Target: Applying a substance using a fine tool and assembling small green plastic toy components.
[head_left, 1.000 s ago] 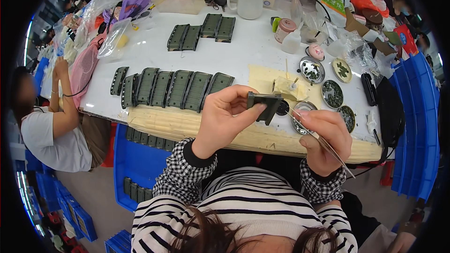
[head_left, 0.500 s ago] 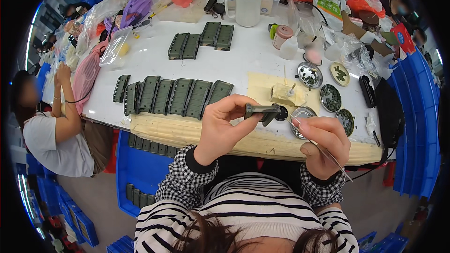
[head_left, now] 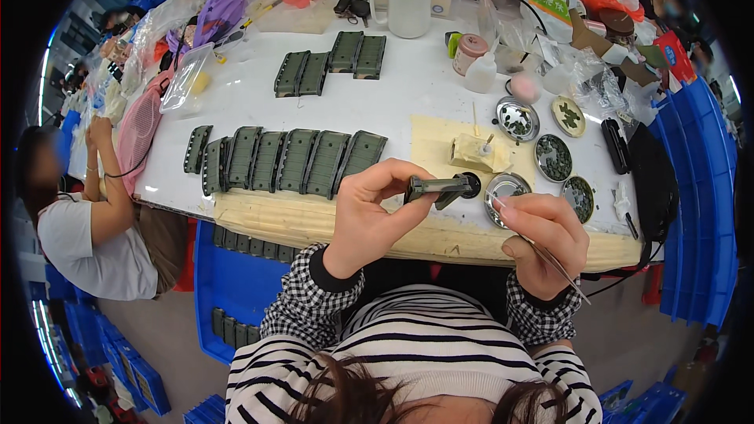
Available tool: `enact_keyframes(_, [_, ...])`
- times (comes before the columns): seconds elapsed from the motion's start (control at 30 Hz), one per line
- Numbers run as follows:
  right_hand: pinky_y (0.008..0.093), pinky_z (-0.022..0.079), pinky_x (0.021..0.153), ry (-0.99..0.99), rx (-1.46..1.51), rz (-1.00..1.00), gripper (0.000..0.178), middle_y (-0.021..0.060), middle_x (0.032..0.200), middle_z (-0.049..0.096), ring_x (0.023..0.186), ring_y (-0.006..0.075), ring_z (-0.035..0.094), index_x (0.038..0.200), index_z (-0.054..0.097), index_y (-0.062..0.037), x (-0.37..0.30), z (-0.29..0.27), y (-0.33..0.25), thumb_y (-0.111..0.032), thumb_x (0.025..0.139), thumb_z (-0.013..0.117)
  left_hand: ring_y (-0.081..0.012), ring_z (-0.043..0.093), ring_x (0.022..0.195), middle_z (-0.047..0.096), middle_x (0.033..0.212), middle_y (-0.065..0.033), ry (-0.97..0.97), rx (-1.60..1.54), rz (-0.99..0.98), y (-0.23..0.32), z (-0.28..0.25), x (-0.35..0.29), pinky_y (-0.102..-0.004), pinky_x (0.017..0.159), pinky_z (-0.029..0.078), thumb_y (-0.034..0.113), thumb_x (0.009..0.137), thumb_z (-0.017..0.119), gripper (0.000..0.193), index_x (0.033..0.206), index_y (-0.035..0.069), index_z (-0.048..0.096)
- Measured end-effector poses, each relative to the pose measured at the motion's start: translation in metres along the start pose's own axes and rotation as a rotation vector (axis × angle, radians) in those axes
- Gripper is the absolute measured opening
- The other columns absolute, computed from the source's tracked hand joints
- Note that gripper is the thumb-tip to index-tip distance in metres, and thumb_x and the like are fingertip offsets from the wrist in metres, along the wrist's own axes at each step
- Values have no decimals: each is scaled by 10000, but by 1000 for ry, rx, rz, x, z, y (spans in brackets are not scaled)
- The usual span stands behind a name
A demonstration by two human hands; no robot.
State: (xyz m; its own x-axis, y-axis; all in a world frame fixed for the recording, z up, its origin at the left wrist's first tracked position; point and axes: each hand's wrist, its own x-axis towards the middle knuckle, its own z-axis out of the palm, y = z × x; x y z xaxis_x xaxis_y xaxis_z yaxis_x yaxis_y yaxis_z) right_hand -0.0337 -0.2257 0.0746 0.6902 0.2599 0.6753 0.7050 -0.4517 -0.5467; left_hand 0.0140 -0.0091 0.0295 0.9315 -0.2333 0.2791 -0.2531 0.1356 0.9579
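Pinched between thumb and fingers of my left hand point(head_left: 367, 216) is a dark green ribbed plastic case point(head_left: 441, 186), held edge-on above the table's front. My right hand point(head_left: 546, 237) grips thin metal tweezers point(head_left: 556, 263). Their tips point left toward the case and stay apart from it, above a shiny round metal dish point(head_left: 495, 208). Whether anything tiny sits between the tips is too small to tell. Left of my left hand, several similar green cases point(head_left: 292, 161) lie in a row, and more green cases point(head_left: 302, 72) lie farther back.
Round dishes of small dark green pieces point(head_left: 554, 159) stand at the right, near a beige block point(head_left: 477, 155) on yellow paper. A white mug point(head_left: 410, 9) and plastic bags are at the back. A blue bin point(head_left: 247, 290) sits below the table edge. A person point(head_left: 94, 228) works at the left.
The case in my left hand has tilted slightly, showing more of its broad side. The tweezers' tips have drawn a little away from it. The whole view has shifted slightly.
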Motion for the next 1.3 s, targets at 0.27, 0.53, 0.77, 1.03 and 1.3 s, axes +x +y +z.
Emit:
enact_keyframes(0.27, [342, 547, 715, -180, -125, -157, 404, 156, 960, 690, 856, 300, 688, 1030, 683, 10, 11, -9, 0, -194, 698, 791, -84, 627, 752, 682, 838, -49, -9, 157, 63, -2, -5, -2, -235, 726, 506, -42, 768, 686, 180, 946, -9, 681])
enact_keyframes(0.53, [344, 592, 725, -184, -204, -250, 335, 88, 891, 677, 838, 256, 686, 992, 708, -9, 19, -5, 0, -201, 726, 776, -89, 612, 749, 693, 823, -49, -41, 305, 118, 5, -7, -4, -366, 981, 487, -76, 756, 662, 182, 923, -8, 687])
enact_keyframes(0.77, [337, 592, 711, -207, -205, -238, 330, 84, 882, 678, 832, 253, 688, 986, 710, -9, 20, -5, -1, -194, 721, 778, -104, 623, 747, 697, 832, -50, -36, 323, 141, 4, -10, -5, -392, 983, 491, -83, 704, 639, 248, 933, -5, 695])
enact_keyframes(1.03, [341, 585, 718, -212, -196, -230, 343, 99, 895, 683, 849, 273, 691, 992, 706, -3, 19, -4, 0, -187, 710, 773, -117, 648, 784, 704, 848, -55, -45, 337, 135, 5, -11, -6, -399, 977, 497, -82, 695, 633, 262, 936, -2, 698])
enact_keyframes(1.3, [339, 597, 722, -214, -186, -230, 314, 93, 873, 675, 830, 257, 692, 979, 708, -3, 20, -2, 1, -176, 724, 772, -99, 634, 766, 701, 837, -60, -38, 342, 135, 1, -11, -7, -363, 957, 507, -95, 709, 633, 260, 946, -8, 697])
